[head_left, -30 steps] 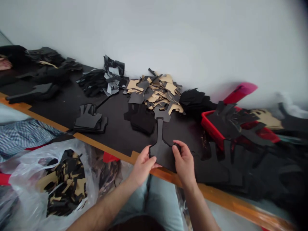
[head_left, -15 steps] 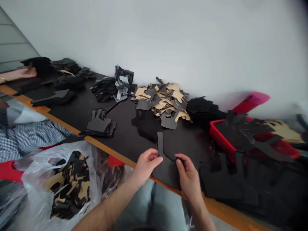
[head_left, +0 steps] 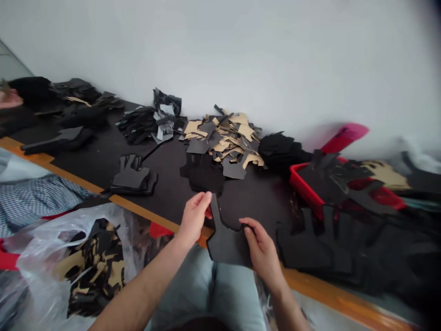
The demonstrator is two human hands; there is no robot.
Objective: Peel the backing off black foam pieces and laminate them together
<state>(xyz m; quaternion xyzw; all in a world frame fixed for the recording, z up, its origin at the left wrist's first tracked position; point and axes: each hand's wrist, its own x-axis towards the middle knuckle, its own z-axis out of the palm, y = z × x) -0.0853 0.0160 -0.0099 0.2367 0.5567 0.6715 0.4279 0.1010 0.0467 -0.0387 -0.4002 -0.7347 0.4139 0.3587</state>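
- I find both hands on one black cut piece, a flat shape with a narrow upright tab, held at the near edge of the worktable and overhanging it toward the lap.
- The left hand has thumb and fingers pinched together on the tab at the piece's upper left; the right hand has its fingers closed on the piece's right edge. The piece is off the table surface, gripped at both sides.
- Done, as far as I can judge: several sorted lots already lie on the table, namely a neat black stack, a mixed tan and grey pile near the wall, and a dark pile just beyond the hands.
- Left, in my judgement: a good deal. A red tray at the right holds loose black cuts, more black pieces lie spread beside the right hand, and a clear plastic bag at lower left is full of black and tan offcuts.
- The piece in hand belongs to no stack yet.
- At far left another person's hand rests by further dark piles; I keep it apart from this record.
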